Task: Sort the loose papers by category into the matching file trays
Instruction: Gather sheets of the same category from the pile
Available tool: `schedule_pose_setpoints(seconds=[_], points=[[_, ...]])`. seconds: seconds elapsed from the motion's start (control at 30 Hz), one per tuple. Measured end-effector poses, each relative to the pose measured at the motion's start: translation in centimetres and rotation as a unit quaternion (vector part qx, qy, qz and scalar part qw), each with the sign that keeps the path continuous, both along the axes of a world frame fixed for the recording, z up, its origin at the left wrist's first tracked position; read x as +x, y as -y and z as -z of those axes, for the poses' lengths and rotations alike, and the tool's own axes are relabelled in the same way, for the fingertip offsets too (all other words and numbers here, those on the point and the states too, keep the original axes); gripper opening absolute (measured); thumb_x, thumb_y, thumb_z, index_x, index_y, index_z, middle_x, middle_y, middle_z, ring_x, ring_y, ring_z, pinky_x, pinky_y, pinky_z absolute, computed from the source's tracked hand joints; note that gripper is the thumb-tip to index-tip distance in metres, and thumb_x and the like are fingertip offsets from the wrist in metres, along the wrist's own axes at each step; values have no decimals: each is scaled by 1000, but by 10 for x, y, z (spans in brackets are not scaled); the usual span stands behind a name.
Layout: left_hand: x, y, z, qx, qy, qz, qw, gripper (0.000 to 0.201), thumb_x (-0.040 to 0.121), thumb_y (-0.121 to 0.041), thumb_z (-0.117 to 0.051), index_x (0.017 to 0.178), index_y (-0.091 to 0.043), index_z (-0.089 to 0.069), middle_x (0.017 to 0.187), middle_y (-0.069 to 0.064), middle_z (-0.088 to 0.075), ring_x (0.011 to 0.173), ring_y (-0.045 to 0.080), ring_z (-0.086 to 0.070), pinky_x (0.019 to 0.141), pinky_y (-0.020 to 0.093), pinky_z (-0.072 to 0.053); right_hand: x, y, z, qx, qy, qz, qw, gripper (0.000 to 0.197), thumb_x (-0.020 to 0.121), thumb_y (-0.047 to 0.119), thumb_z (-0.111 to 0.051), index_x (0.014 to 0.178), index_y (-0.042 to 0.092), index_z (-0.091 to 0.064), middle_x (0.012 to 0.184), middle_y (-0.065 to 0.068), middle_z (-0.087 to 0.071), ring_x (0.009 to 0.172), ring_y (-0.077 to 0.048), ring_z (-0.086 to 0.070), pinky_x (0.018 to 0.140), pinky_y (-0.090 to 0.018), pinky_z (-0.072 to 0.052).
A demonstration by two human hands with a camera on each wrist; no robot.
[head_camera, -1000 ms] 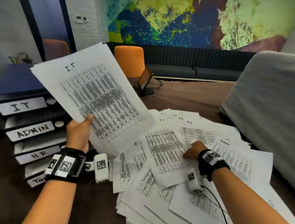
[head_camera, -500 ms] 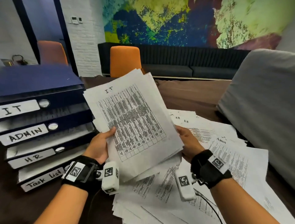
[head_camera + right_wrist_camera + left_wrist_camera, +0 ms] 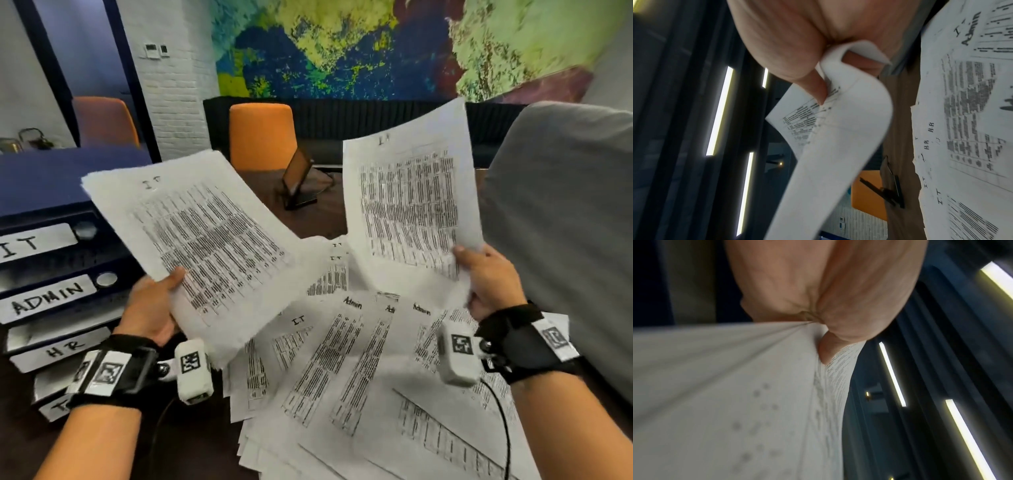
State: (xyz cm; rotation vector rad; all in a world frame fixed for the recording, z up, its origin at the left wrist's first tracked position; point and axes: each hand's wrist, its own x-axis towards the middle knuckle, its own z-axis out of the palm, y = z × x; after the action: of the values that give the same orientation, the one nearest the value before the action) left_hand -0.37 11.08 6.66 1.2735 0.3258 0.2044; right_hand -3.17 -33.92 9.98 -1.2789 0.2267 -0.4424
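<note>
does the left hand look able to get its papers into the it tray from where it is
Probably yes. The left hand grips the IT-headed papers right beside the tray stack, and the IT tray sits on top with nothing between. Its opening is not visible from here, though.

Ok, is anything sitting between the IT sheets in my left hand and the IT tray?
Nothing visible. The left hand holds its IT sheets in the air right beside the IT tray, the top tray of the stack, with only open space between them.
</note>
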Motion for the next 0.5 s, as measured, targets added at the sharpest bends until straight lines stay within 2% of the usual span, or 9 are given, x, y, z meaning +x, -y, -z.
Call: schedule_pose_setpoints(seconds=[0.07,0.17,0.23,0.37,0.43,0.5], points=[[-1,15,0,36,20,4,999,29,101,-9,-54,128,0,-59,118,19,-68,93,25,-68,86,42,-53,-3,-2,-3,-14,-6,-28,999,20,98,7,-56,114,9,-67,103,-11,-72,86,-26,-69,75,-47,-61],[-3,35,4,61,22,62,996,28,101,-8,-53,127,-5,-63,118,15,-71,107,31,-68,102,52,-48,-10,-22,5,-37,-25,-74,996,18,96,5,-56,109,9,-68,88,-8,-75,72,-22,-71,62,-38,-61],[-6,52,7,50,15,97,994,28,100,-8,-53,125,-4,-64,118,16,-71,111,34,-67,104,54,-47,-13,-40,18,-69,-41,-79,994,17,95,4,-58,106,10,-70,79,-3,-75,64,-17,-69,58,-34,-58],[-14,81,10,-2,13,144,989,25,99,-5,-51,120,-1,-66,119,18,-71,108,32,-69,99,48,-51,-19,-74,44,-85,-71,-129,985,12,94,9,-62,100,11,-72,91,-11,-76,79,-30,-72,75,-44,-59],[-18,90,12,-5,9,162,987,25,98,-4,-51,114,0,-70,118,20,-71,109,34,-69,98,47,-52,-21,-84,50,-72,-87,-153,982,15,92,12,-66,105,6,-70,96,-15,-76,83,-31,-73,75,-42,-59],[-22,96,11,19,5,183,983,27,98,-3,-49,103,-1,-76,113,23,-71,102,35,-71,90,45,-58,-20,-90,53,-47,-100,-179,978,21,90,11,-68,107,-1,-68,99,-18,-75,86,-32,-73,77,-41,-58]])
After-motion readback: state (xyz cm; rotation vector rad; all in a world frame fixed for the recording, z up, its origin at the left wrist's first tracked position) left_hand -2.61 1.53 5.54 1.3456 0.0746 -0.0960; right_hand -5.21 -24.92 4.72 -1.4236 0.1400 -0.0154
